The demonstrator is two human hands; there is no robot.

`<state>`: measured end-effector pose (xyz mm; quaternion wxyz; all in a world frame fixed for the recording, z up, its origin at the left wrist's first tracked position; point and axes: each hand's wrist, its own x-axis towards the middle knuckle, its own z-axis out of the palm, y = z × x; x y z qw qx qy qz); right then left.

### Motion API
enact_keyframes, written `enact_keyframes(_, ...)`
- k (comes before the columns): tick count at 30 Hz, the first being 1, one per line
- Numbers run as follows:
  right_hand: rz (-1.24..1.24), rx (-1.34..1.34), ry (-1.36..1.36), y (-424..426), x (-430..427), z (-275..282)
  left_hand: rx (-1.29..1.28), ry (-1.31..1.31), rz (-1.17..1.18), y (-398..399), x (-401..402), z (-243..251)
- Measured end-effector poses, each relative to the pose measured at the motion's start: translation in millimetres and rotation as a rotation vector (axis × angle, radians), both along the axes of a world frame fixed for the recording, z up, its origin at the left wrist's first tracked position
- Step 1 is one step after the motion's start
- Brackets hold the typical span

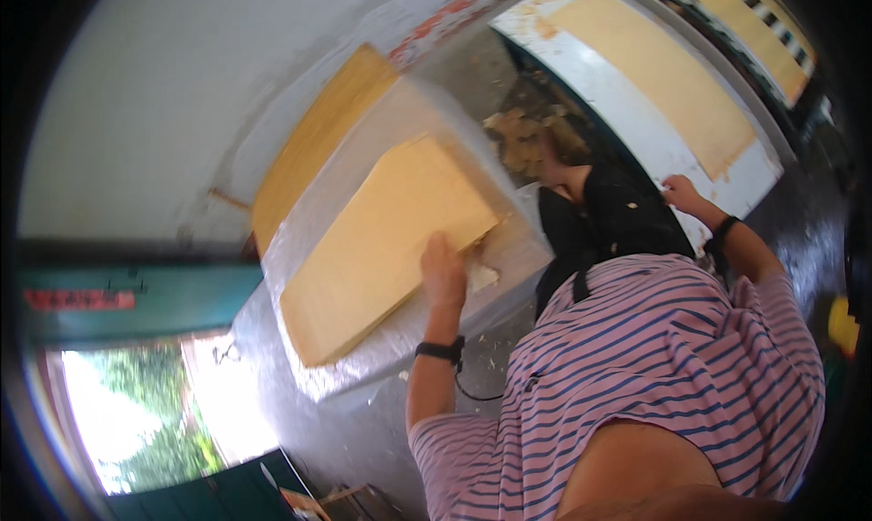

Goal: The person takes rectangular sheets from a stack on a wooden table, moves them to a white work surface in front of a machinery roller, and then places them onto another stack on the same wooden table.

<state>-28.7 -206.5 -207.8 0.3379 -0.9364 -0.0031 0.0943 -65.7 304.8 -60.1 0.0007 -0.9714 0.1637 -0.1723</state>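
Observation:
My left hand [444,265] rests at the near edge of a stack of thin yellow sheets [381,248]; the material cannot be told. Its fingers look blurred, and whether they grip the sheets cannot be told. The stack lies on a low support covered in clear plastic film [415,105]. My right hand [681,192] is at the near edge of a white-topped table [633,119], with its fingers bent; nothing plainly shows in them. Another long yellow sheet [661,78] lies flat on that table.
A yellow board [320,126] leans against the wall behind the plastic-covered support. Yellow scraps [531,136] lie on the floor between support and table. A green door panel [136,303] and a bright doorway [150,412] are at the left. A dark cable [477,397] hangs near my left wrist.

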Motion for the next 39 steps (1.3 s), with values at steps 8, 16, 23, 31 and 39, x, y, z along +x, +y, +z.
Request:
enact_keyframes(8,-0.11,0.188,0.213,-4,0,16,-0.026,-0.022,0.161,35,-31,14)
enact_keyframes(16,-0.135,0.159,0.321,-3,7,14,-0.939,-0.302,1.395,121,-58,-8)
enact_keyframes(23,-0.1,0.2,0.285,9,17,23,-2.243,-0.352,1.119,167,-69,-38)
enact_keyframes(31,-0.025,0.041,0.215,7,8,29,-2.262,-0.258,1.142,143,-57,-47)
enact_keyframes(39,-0.041,0.055,0.229,12,-6,33,-2.25,0.609,0.757,-16,-17,-22)
